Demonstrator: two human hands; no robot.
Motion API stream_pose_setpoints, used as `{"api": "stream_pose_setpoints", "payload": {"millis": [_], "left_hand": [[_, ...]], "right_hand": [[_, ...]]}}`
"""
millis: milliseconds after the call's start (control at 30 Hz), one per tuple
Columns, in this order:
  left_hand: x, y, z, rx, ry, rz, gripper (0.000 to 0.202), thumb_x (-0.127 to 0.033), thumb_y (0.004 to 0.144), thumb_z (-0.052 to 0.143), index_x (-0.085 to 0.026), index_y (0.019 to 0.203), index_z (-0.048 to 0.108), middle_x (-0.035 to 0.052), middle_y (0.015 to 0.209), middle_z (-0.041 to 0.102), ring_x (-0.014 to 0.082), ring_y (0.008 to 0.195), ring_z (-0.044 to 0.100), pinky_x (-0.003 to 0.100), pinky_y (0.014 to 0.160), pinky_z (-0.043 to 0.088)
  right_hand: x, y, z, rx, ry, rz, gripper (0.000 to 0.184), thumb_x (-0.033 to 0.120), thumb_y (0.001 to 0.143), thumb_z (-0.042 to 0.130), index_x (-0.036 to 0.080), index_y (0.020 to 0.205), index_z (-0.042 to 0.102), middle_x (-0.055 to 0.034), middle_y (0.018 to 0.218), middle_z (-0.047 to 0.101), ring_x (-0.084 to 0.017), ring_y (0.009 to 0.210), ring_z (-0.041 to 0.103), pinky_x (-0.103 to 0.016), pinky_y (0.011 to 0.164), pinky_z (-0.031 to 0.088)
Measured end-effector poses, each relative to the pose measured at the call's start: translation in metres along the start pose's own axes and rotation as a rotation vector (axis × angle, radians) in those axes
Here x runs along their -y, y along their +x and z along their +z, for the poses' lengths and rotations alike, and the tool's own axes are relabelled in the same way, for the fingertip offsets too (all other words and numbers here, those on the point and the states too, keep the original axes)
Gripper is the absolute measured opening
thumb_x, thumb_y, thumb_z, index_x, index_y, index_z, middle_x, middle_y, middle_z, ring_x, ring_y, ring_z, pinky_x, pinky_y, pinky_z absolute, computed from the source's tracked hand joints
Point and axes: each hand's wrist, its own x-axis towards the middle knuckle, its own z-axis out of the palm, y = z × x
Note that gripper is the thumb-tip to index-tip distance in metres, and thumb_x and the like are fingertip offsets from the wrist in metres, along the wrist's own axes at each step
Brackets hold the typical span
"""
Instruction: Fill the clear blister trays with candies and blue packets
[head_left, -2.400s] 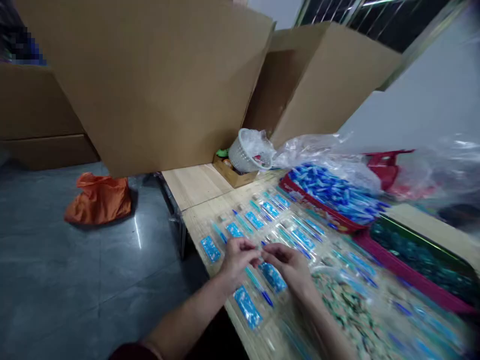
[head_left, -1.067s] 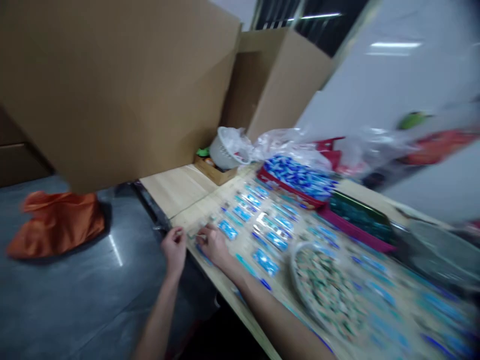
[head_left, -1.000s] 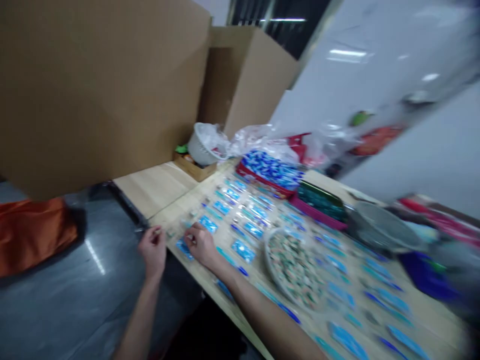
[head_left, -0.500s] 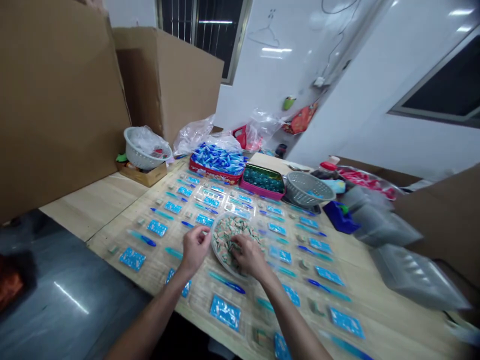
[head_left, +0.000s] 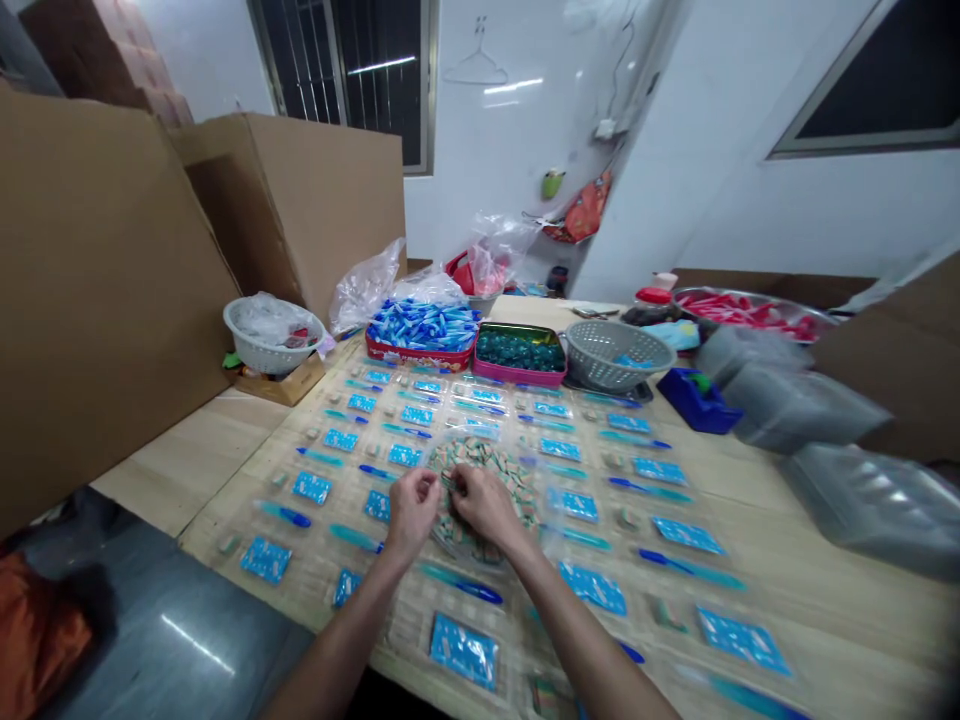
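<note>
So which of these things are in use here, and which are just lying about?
In use: left hand and right hand, at the clear round dish of small green-and-white pieces; clear plastic packs with blue cards and pens around it.
Lying about: red tin of blue tubes; pink tin of dark green pieces; grey plastic colander; white plastic basket.

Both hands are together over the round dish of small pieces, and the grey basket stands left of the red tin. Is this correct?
Not fully. The head view shows the grey basket right of the red tin, beyond the pink tin. The left hand and right hand do meet over the round dish.
</note>
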Motion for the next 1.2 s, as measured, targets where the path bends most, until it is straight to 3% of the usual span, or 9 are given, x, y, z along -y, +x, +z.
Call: {"api": "stream_pose_setpoints", "payload": {"millis": [167, 333, 467, 567, 733, 867, 967, 1067, 1200], "left_hand": [[0.001, 0.005, -0.002, 0.041, -0.016, -0.017, 0.013, -0.024, 0.073, 0.057, -0.015, 0.077, 0.065, 0.0018, 0.060, 0.065, 0.0145, 0.053, 0.062, 0.022, 0.051, 0.047], [-0.009, 0.009, 0.003, 0.110, -0.038, -0.006, 0.018, -0.011, 0.064, 0.059, -0.016, 0.077, 0.069, 0.0013, 0.063, 0.066, 0.0138, 0.056, 0.060, 0.022, 0.053, 0.046], [-0.015, 0.008, 0.016, 0.246, -0.114, -0.021, 0.018, -0.009, 0.061, 0.060, -0.015, 0.074, 0.071, 0.0022, 0.064, 0.068, 0.0139, 0.056, 0.061, 0.022, 0.053, 0.047], [-0.015, 0.007, 0.026, 0.356, -0.240, -0.076, 0.012, -0.017, 0.065, 0.062, -0.013, 0.074, 0.069, 0.0034, 0.063, 0.067, 0.0138, 0.054, 0.061, 0.022, 0.050, 0.048], [-0.015, 0.013, 0.034, 0.413, -0.274, -0.101, 0.019, -0.026, 0.061, 0.071, -0.013, 0.075, 0.067, 0.0022, 0.060, 0.064, 0.0133, 0.051, 0.059, 0.023, 0.049, 0.048], [-0.018, 0.018, 0.028, 0.421, -0.256, -0.102, 0.013, -0.022, 0.057, 0.072, -0.013, 0.064, 0.065, 0.0002, 0.055, 0.061, 0.0113, 0.048, 0.055, 0.020, 0.045, 0.043], [-0.021, 0.019, 0.016, 0.357, -0.246, -0.111, 0.010, -0.019, 0.057, 0.070, -0.014, 0.063, 0.063, -0.0018, 0.053, 0.058, 0.0096, 0.046, 0.051, 0.019, 0.043, 0.039], [-0.023, 0.019, 0.005, 0.294, -0.248, -0.112, 0.009, -0.018, 0.057, 0.068, -0.015, 0.062, 0.062, -0.0022, 0.054, 0.058, 0.0094, 0.048, 0.052, 0.018, 0.045, 0.039], [-0.024, 0.016, -0.002, 0.262, -0.261, -0.118, 0.011, -0.019, 0.057, 0.068, -0.015, 0.063, 0.061, -0.0029, 0.053, 0.057, 0.0092, 0.048, 0.051, 0.019, 0.046, 0.040]], "right_hand": [[-0.013, 0.002, 0.001, -0.043, 0.265, 0.004, 0.018, 0.009, 0.070, 0.054, 0.017, 0.081, 0.066, -0.0019, 0.070, 0.067, -0.016, 0.070, 0.060, -0.023, 0.062, 0.038], [-0.036, -0.006, -0.004, -0.047, 0.774, 0.000, 0.015, 0.024, 0.068, 0.059, 0.016, 0.080, 0.064, -0.0011, 0.069, 0.064, -0.016, 0.065, 0.059, -0.026, 0.061, 0.044], [-0.044, -0.012, -0.008, -0.017, 1.101, 0.068, 0.027, 0.031, 0.064, 0.067, 0.016, 0.086, 0.063, -0.0009, 0.070, 0.064, -0.015, 0.063, 0.059, -0.025, 0.059, 0.045], [-0.046, -0.015, -0.011, -0.028, 1.159, 0.082, 0.030, 0.033, 0.062, 0.072, 0.016, 0.085, 0.063, -0.0017, 0.072, 0.065, -0.015, 0.064, 0.059, -0.026, 0.060, 0.047], [-0.052, -0.015, -0.016, -0.049, 1.085, 0.027, 0.030, 0.036, 0.061, 0.073, 0.017, 0.081, 0.064, -0.0013, 0.070, 0.065, -0.017, 0.066, 0.061, -0.029, 0.064, 0.050], [-0.056, -0.016, -0.017, 0.000, 0.937, -0.013, 0.022, 0.026, 0.066, 0.067, 0.016, 0.086, 0.064, -0.0021, 0.076, 0.066, -0.017, 0.070, 0.062, -0.029, 0.066, 0.051], [-0.053, -0.018, -0.017, 0.023, 0.671, -0.107, 0.021, 0.013, 0.071, 0.059, 0.016, 0.090, 0.065, -0.0031, 0.082, 0.066, -0.017, 0.076, 0.061, -0.029, 0.072, 0.048], [-0.046, -0.022, -0.016, 0.046, 0.330, -0.327, 0.028, 0.003, 0.074, 0.050, 0.018, 0.090, 0.068, -0.0044, 0.092, 0.065, -0.019, 0.090, 0.057, -0.030, 0.082, 0.042], [-0.037, -0.024, -0.016, 0.102, 0.082, -0.413, 0.030, -0.001, 0.075, 0.044, 0.017, 0.081, 0.066, -0.0048, 0.085, 0.059, -0.018, 0.086, 0.052, -0.027, 0.076, 0.038]]}}
